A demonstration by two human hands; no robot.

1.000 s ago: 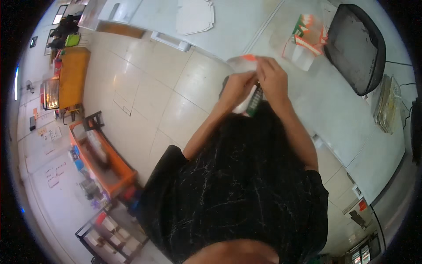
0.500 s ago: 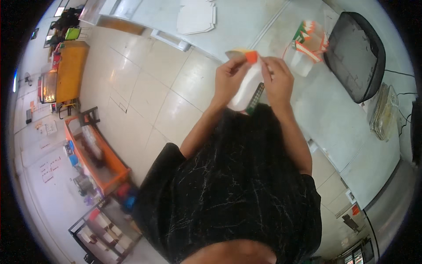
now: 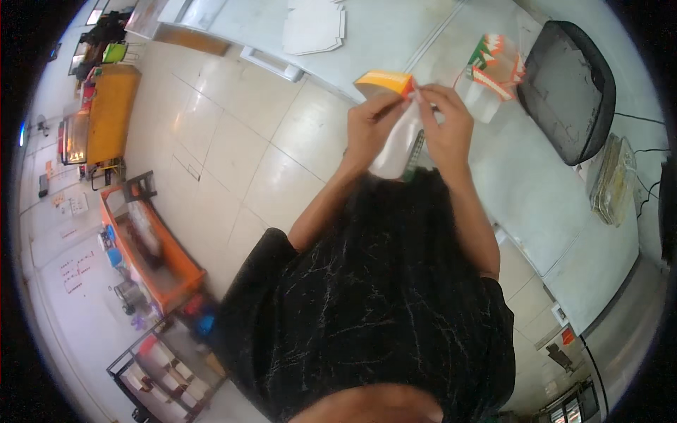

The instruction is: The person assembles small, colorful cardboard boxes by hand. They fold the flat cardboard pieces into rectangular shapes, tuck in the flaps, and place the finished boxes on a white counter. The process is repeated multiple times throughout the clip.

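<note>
Nearest the camera is the person's black top (image 3: 374,310), streaked with thin pale lines, filling the lower middle of the view; both bare forearms rise from it toward the table. The left hand (image 3: 372,130) is curled, its fingers pressed against the side and upper edge of a small carton (image 3: 395,120) — white in the body, with an orange and yellow top flap; the right hand (image 3: 446,123) is closed in a pinch, fingertips (image 3: 417,92) on the corner of that flap where the orange edge ends. The carton is held up in the air between the two hands, in front of the chest and above the near edge of the table (image 3: 536,204); a dark green strip shows along its lower right side.

Just beyond the hands, on the pale table, lies a heap of flat cartons (image 3: 493,67) in white, orange and green, some under clear wrap; to its right stands a dark grey tray (image 3: 568,92), tilted in the fisheye; further right a clear bag (image 3: 612,180) rests near a black cable. Farther off, a stack of white flat sheets (image 3: 314,27) lies on another surface.

To the left the floor is cream tile (image 3: 233,155); an orange cart (image 3: 151,243) stands there, and an orange cabinet (image 3: 109,113) farther back.
</note>
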